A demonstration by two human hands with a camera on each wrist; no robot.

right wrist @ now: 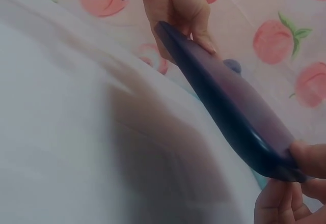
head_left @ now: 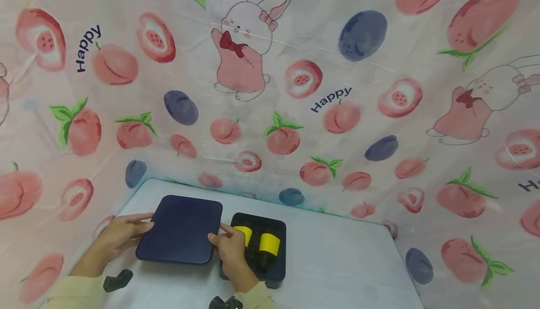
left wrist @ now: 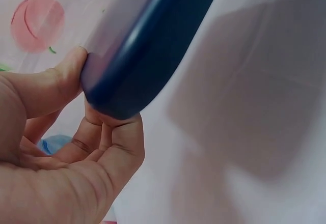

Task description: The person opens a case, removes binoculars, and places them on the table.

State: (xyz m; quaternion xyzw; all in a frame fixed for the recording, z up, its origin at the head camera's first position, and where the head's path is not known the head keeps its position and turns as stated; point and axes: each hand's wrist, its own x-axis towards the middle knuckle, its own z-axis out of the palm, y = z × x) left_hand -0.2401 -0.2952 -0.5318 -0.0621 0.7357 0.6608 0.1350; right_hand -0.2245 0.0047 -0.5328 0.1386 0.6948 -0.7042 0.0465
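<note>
Both hands hold a dark blue, square box lid [head_left: 181,229] with rounded corners above the white table. The left hand [head_left: 119,235] pinches its left edge, thumb on top; the left wrist view shows curled fingers under the lid [left wrist: 137,56]. At the opposite edge the right hand [head_left: 231,248] grips it with the thumb on top and fingers beneath. Just right of the lid, a dark box [head_left: 281,252] stands on the table, holding black binoculars [head_left: 269,244] with yellow barrels. The right hand and forearm cover part of the box and binoculars.
A white-covered table [head_left: 337,262] extends to the right of the box. Behind and beside it hangs a curtain [head_left: 253,126] printed with peaches and rabbits. In the right wrist view, the lid's shadow [right wrist: 158,147] falls on the tabletop.
</note>
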